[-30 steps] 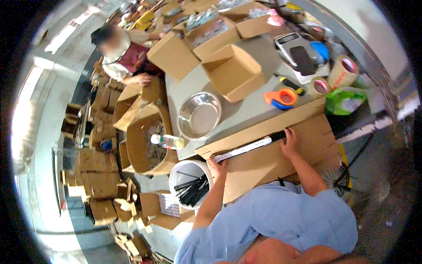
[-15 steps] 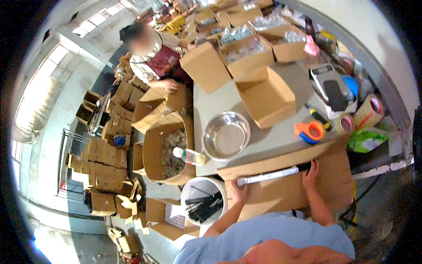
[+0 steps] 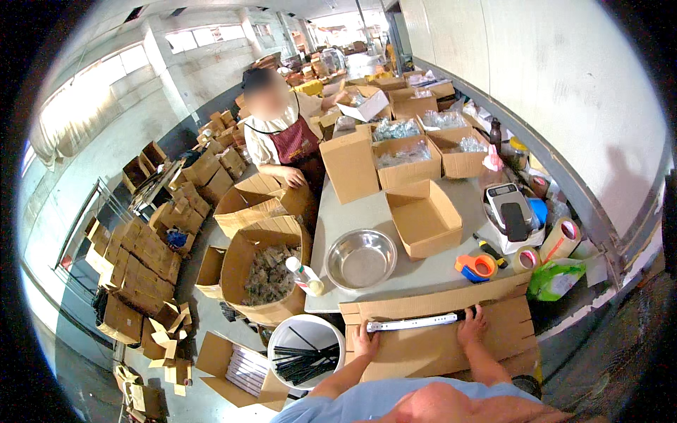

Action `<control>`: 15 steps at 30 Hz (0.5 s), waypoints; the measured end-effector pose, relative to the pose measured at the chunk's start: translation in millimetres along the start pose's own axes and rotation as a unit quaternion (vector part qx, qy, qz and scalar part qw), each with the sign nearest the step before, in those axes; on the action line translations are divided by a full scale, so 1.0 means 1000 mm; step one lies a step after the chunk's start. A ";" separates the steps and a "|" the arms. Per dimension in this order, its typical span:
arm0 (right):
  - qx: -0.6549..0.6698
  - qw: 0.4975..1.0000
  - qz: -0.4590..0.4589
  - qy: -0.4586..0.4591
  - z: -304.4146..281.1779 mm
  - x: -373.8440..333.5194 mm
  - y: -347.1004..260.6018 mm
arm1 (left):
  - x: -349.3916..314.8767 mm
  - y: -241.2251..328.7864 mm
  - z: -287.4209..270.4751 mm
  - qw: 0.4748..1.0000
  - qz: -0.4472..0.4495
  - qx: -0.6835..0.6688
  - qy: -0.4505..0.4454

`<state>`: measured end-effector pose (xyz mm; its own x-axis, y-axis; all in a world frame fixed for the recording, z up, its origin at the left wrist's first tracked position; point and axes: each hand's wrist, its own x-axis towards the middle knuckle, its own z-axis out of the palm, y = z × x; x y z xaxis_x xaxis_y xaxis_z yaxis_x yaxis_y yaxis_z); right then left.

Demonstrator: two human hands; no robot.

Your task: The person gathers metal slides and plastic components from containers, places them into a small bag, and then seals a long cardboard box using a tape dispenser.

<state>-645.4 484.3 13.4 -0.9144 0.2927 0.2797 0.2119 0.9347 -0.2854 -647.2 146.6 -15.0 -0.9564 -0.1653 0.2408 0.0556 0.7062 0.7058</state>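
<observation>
A drawer slide, a long silver-white metal rail with a dark right end, lies across the flattened cardboard in front of me. My left hand is closed at its left end. At the dark right end, my right hand has its fingers bent over the slide. Left of the cardboard stands a white bucket with black strips in it. Beside the bucket, an open carton holds several white rails.
On the grey table stand a steel bowl, an open carton, an orange tape dispenser and a scale. A bottle lies by a scrap-filled box. A co-worker stands at the far left.
My view has tilted up, showing more of the room beyond. Both hands stay at the ends of the drawer slide. The co-worker's one hand remains on a box.
</observation>
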 end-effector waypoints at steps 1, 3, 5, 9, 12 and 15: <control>-0.001 1.000 0.002 0.007 0.013 -0.001 0.006 | 0.002 0.003 -0.001 1.000 0.006 -0.004 0.002; 0.033 0.993 -0.117 0.014 0.033 -0.002 0.008 | 0.003 0.007 -0.002 0.999 0.036 0.015 -0.026; 0.020 0.996 -0.085 -0.021 0.039 -0.009 -0.002 | 0.000 -0.002 -0.004 0.999 0.031 0.008 -0.034; 0.072 0.995 -0.068 -0.028 0.020 -0.013 -0.019 | -0.003 -0.015 0.002 0.999 0.038 0.025 -0.027; 0.058 0.997 -0.038 -0.029 0.017 -0.021 -0.027 | -0.002 -0.032 0.009 0.995 0.091 0.039 -0.015; 0.107 0.992 -0.072 0.006 0.016 -0.015 -0.022 | -0.001 -0.034 0.013 0.987 0.141 0.078 -0.016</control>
<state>-642.0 455.9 1.3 -0.9251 0.1626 0.3431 -0.0006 0.9030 -0.4295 -651.8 131.3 -48.1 -0.9180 0.0724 0.3900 0.2782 0.8183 0.5029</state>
